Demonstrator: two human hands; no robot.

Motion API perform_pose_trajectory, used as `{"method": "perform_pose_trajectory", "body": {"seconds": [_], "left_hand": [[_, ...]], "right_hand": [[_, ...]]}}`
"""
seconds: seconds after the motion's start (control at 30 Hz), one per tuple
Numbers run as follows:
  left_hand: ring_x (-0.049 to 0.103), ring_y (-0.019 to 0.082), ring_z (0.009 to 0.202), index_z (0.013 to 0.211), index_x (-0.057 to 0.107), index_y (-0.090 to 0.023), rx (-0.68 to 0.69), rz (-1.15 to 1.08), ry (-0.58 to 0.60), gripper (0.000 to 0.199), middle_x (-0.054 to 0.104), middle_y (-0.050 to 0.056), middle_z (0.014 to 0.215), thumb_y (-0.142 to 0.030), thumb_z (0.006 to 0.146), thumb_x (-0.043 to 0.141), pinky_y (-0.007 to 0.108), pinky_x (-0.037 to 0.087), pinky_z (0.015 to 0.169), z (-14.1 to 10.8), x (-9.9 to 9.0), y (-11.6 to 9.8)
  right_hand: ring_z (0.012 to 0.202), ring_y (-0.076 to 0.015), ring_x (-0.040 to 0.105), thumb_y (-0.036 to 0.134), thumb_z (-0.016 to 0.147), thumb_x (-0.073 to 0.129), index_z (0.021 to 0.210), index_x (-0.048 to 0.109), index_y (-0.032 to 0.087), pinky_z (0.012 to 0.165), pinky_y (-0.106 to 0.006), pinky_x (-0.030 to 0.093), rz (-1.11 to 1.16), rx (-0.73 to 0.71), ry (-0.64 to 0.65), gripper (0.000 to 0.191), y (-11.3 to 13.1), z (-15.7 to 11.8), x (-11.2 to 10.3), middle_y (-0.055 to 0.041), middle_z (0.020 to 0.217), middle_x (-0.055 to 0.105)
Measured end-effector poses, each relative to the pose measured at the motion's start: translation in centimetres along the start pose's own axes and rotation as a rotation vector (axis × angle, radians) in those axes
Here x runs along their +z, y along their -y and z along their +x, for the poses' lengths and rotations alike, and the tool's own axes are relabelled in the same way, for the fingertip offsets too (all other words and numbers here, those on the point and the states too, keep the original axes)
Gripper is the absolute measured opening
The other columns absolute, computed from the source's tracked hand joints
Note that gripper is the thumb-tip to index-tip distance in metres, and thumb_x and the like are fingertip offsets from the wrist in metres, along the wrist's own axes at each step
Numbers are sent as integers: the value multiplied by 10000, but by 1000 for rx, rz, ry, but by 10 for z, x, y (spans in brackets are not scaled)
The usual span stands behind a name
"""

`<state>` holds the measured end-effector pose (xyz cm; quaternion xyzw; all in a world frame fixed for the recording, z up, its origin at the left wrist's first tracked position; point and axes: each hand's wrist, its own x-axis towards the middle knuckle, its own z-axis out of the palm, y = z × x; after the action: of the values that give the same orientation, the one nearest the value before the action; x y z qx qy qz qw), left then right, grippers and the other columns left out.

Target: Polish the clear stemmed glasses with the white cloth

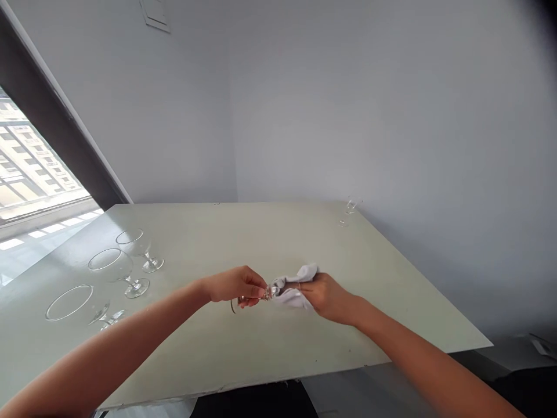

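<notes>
Over the middle of the table, a small clear stemmed glass (268,292) is held on its side. My left hand (237,284) pinches it around the stem, and the edge of its foot shows below my fingers. My right hand (327,296) is closed on a white cloth (292,298) bunched at the bowl end. The fingers appear pushed into the bowl with part of the cloth, while another part sticks out above. The bowl's outline is mostly lost against the cloth.
Three large stemmed glasses stand on the left: a far one (152,265), a middle one (137,288) and a near one (104,316), partly behind my left forearm. Another small glass (343,222) is at the table's (243,232) far right corner. Walls and a window lie beyond.
</notes>
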<state>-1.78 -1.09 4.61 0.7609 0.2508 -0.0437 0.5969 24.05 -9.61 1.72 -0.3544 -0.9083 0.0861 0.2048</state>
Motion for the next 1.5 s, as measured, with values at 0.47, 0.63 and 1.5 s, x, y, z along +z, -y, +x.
{"method": "perform_pose_trajectory", "body": {"seconds": [0.47,0.63,1.5], "left_hand": [[382,109,490,550,541,-184,32,592,-737,246,441,-9,496,-284,758,455,238,259,490,25,23,8],[471,123,573,884,638,-247,168,515,-862,223,571,2,642,-333,800,450,232,339,557,26,30,5],[471,88,626,862,538,-181,331,-542,-1194,282,541,0,744,-428,726,539,199,387,580,101,-2,-2]], "right_hand": [[1143,-222,455,370,891,377,1243,460,226,983,-441,315,-18,171,-128,389,30,40,-6,-59,1266,509],[720,-173,577,519,847,384,773,618,173,631,-308,461,801,624,-484,424,-9,45,-6,-37,740,626],[589,-99,503,368,789,521,990,633,211,590,-250,421,372,617,-441,278,-15,63,-12,-35,898,625]]}}
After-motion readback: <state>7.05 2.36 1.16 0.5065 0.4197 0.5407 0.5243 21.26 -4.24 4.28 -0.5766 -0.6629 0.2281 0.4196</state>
